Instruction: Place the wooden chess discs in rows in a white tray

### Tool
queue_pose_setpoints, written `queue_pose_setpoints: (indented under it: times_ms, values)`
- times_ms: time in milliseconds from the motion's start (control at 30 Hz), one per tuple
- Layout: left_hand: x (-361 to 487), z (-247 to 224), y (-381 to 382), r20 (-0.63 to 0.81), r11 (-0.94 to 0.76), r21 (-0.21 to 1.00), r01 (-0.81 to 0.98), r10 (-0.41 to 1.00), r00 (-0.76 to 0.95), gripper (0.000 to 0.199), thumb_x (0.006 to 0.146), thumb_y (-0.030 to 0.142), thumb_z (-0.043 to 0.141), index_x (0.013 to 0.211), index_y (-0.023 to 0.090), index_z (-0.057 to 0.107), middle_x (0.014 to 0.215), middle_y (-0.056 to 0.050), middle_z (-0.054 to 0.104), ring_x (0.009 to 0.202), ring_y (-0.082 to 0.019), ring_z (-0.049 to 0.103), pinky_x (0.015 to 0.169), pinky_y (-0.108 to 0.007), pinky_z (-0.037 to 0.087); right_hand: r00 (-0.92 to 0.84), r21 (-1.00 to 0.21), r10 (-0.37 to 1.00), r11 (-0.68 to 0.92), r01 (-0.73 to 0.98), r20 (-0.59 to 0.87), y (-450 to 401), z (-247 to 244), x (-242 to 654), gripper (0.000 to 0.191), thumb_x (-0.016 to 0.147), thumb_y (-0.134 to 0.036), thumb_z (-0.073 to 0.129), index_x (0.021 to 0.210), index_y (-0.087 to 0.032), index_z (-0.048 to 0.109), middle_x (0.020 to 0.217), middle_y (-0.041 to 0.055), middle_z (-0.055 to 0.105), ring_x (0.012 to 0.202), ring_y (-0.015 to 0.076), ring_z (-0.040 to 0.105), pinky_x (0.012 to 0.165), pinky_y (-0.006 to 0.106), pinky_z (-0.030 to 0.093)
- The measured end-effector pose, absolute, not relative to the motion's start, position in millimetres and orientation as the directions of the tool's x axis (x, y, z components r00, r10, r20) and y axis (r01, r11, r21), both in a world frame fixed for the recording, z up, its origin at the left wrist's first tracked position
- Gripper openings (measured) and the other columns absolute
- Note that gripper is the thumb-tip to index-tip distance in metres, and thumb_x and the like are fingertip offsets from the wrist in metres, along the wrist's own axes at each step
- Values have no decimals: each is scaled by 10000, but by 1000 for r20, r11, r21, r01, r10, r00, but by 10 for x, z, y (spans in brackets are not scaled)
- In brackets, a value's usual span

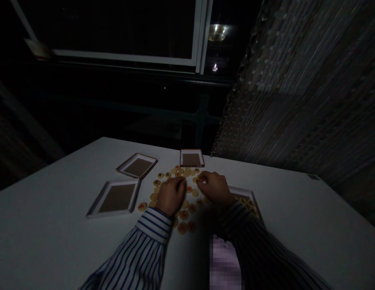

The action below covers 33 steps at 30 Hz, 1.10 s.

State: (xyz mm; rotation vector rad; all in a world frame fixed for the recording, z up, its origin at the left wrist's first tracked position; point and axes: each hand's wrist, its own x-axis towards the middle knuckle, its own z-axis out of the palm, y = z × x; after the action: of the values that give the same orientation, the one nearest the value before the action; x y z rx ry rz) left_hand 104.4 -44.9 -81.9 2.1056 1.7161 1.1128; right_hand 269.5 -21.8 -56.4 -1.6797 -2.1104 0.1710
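Observation:
Several round wooden pieces with red or black characters, such as a red-marked piece (182, 228), lie scattered on the white table (54, 181). My left hand (171, 195) is over the middle of them, fingers pinched together; a small pale edge shows at the fingertips, too dim to name surely. To its right my right hand (216, 188) pinches the edge of a round piece (200, 180) between thumb and forefinger. The two hands are apart.
Two open shallow boxes, a near one (117, 198) and a farther one (137, 165), stand at the left. Another box (191, 157) is at the back. Beside my right forearm, a box (256, 205) holds several pieces. A bead curtain (284, 100) hangs at the right.

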Motion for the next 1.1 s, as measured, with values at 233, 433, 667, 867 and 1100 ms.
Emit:
queue_pose_setpoints:
  times_ms: [233,433,667,867,1100]
  values:
    - [1104,-816,-471,447,-368,555,746,888,105,292,776,291,504,1039,185,577,1006,-72,637,951,-211,565,856,-344,420,-162,-906,977,192,377,140,-131,-609,2645,236,704,-330,504,798,-148,620,769,28,652,696,148,589,603,238,432]
    - [1120,-814,-478,505,-404,556,727,858,90,323,769,300,537,1070,183,547,1024,-74,627,972,-213,557,872,-357,416,-218,-959,973,131,253,75,-162,-578,2586,175,685,-287,517,745,-155,613,655,-11,613,625,121,567,587,227,437]
    - [1109,-781,-481,523,-420,553,720,847,93,273,784,300,526,1020,177,585,976,-74,651,929,-205,577,853,-353,426,-257,-964,962,156,216,98,-167,-570,2565,153,699,-263,519,741,-155,619,621,-14,605,627,112,571,618,230,453]
    - [1099,-799,-464,493,-428,680,596,868,61,272,780,303,528,1025,204,595,982,-52,653,887,-177,592,831,-314,447,-281,-975,948,190,113,152,-177,-611,2557,203,706,-333,571,813,-167,619,759,18,665,740,142,618,718,278,473]
    - [1110,-758,-453,356,-335,898,285,934,-25,266,746,308,561,972,182,621,892,-28,678,813,-153,618,766,-274,488,-293,-968,935,234,93,198,-191,-598,2560,286,730,-341,564,953,-166,602,800,33,676,760,152,625,729,304,484]
